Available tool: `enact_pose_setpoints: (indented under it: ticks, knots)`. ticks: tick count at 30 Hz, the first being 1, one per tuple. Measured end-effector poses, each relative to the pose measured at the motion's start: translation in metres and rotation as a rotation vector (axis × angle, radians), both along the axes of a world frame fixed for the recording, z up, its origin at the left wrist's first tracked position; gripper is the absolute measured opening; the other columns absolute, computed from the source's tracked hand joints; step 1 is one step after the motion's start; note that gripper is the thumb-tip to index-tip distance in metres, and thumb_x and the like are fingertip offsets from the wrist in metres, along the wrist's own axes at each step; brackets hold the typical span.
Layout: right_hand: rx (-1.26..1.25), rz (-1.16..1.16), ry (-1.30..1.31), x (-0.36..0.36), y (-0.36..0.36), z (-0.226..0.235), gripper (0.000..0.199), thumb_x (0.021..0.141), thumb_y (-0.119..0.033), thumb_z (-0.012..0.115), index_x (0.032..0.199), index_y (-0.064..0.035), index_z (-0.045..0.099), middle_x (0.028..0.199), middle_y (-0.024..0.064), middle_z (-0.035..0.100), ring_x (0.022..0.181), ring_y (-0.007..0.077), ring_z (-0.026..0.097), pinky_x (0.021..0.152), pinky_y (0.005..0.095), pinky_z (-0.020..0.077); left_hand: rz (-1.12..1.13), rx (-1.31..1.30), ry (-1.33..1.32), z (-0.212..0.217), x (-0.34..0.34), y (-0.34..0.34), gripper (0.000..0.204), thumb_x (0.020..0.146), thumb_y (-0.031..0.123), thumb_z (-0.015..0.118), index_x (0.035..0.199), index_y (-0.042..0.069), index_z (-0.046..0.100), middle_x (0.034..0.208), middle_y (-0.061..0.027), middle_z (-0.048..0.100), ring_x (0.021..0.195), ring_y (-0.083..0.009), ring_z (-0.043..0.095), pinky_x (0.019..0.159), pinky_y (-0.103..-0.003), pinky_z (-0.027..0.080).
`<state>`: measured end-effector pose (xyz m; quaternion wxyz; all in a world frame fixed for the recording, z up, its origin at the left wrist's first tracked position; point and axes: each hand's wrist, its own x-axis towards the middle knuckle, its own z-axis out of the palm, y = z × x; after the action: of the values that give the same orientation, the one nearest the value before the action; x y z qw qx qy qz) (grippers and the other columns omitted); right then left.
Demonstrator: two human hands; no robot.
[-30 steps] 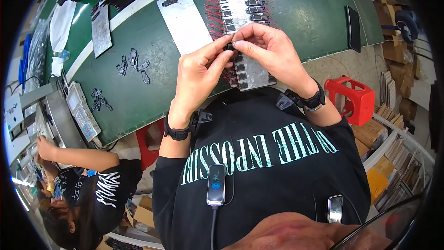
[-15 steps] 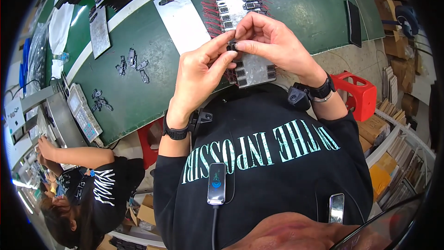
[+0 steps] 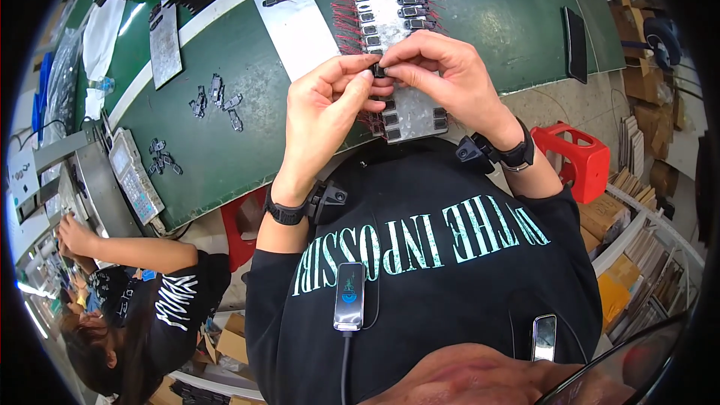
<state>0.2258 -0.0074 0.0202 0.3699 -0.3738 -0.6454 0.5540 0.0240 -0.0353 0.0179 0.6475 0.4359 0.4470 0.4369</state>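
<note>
A small black speaker-like part [image 3: 377,70] is pinched between the fingertips of my left hand [image 3: 319,116] and my right hand [image 3: 456,82]. Both hands are closed around it from either side, so most of it is covered. Beneath them lies a silver metal plate [image 3: 414,114], lined along both long sides with several similar black parts [image 3: 412,12]. Thin red wires [image 3: 347,19] stick out from the rows. My fingers hide the middle of the plate.
Left of the plate lies a pale metal sheet [image 3: 298,34] with one black part on it. Loose black parts [image 3: 217,90] sit on the green table [image 3: 247,146]. A dark flat phone-like object [image 3: 575,45] is at right, near a red stool [image 3: 574,154]. A co-worker's arm [image 3: 142,253] reaches toward a machine at left.
Both hands still grip the small part at nearly the same spot. My right fingers have shifted slightly and bent closer onto it, and my left fingers have turned a little.
</note>
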Motion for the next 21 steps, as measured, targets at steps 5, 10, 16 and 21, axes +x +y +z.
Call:
enact_pose_setpoints:
  ticks: [5, 10, 16, 21]
  knots:
    - [0.117, 0.002, -0.07, 0.0, 0.003, -0.001, 0.012, 0.092, 0.003, 0.064, 0.103, 0.004, 0.069, 0.101, 0.0063, 0.066, 0.089, 0.0124, 0.067, 0.079, 0.0249, 0.0574, 0.002, -0.03, -0.01, 0.0, -0.001, 0.001, 0.025, 0.1, 0.003, 0.057, 0.121, -0.009, 0.062, 0.102, -0.016, 0.072, 0.092, -0.0196, 0.073, 0.078, -0.028, 0.061]
    - [0.065, -0.016, -0.054, -0.002, 0.001, 0.0, 0.012, 0.092, 0.003, 0.064, 0.104, 0.0042, 0.068, 0.102, 0.0067, 0.067, 0.09, 0.0126, 0.067, 0.081, 0.0259, 0.0576, 0.007, -0.011, 0.005, 0.0, 0.001, -0.001, 0.024, 0.099, 0.003, 0.057, 0.12, -0.008, 0.062, 0.102, -0.0155, 0.072, 0.091, -0.0188, 0.073, 0.078, -0.028, 0.061]
    - [0.038, -0.031, -0.144, -0.004, -0.004, 0.008, 0.016, 0.092, 0.0, 0.066, 0.108, 0.0016, 0.064, 0.1, 0.0059, 0.068, 0.089, 0.0128, 0.067, 0.08, 0.028, 0.0556, 0.049, 0.021, 0.044, 0.0, 0.006, -0.007, 0.02, 0.098, 0.003, 0.061, 0.115, -0.006, 0.065, 0.098, -0.0123, 0.074, 0.088, -0.0154, 0.073, 0.077, -0.027, 0.06]
    - [0.096, -0.066, -0.234, -0.005, -0.013, 0.01, 0.022, 0.09, -0.003, 0.068, 0.111, 0.0005, 0.061, 0.094, 0.0068, 0.069, 0.086, 0.0131, 0.067, 0.078, 0.0282, 0.0535, 0.098, 0.119, 0.195, -0.008, 0.014, -0.016, 0.018, 0.096, 0.004, 0.064, 0.112, -0.005, 0.065, 0.093, -0.0098, 0.075, 0.084, -0.0128, 0.073, 0.076, -0.025, 0.059]
